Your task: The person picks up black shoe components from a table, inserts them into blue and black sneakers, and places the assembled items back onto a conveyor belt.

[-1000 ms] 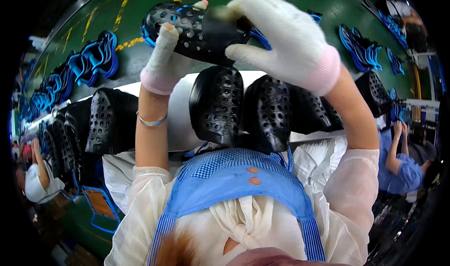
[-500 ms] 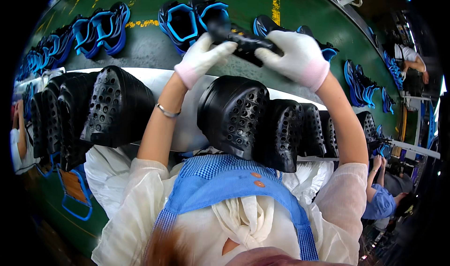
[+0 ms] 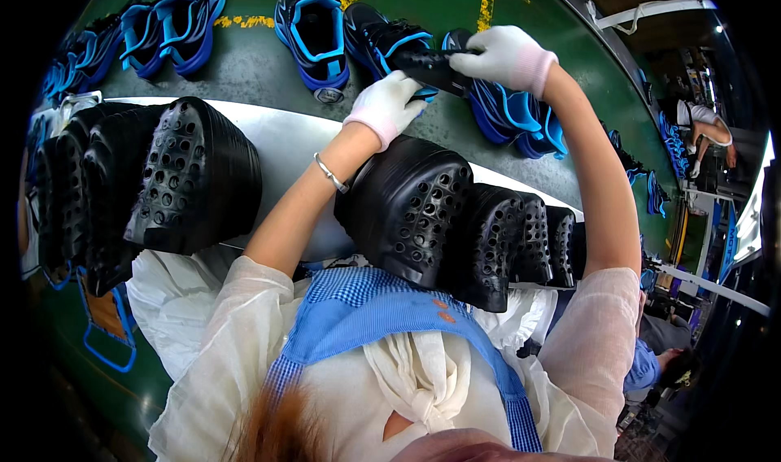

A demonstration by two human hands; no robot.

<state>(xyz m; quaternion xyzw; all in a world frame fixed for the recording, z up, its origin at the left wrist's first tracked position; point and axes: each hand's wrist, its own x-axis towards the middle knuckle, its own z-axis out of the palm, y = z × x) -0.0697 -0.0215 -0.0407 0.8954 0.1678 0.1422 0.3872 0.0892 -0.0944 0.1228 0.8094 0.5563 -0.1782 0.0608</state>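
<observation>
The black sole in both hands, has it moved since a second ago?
Yes. The black sole has gone forward, away from the stacked black soles near the body, and now lies over the blue shoe uppers on the green belt.

The gloves on the left hand [image 3: 389, 104] and right hand [image 3: 506, 57] are white with pink cuffs. Between them is a black sole [image 3: 435, 65]. The belt [image 3: 260, 71] is dark green with yellow marks – on it, black shoes [image 3: 313, 35] trimmed in bright blue. Stacked soles [image 3: 415, 210] are black, dotted with holes. The apron [image 3: 382, 315] is blue – checked at its top edge.
</observation>
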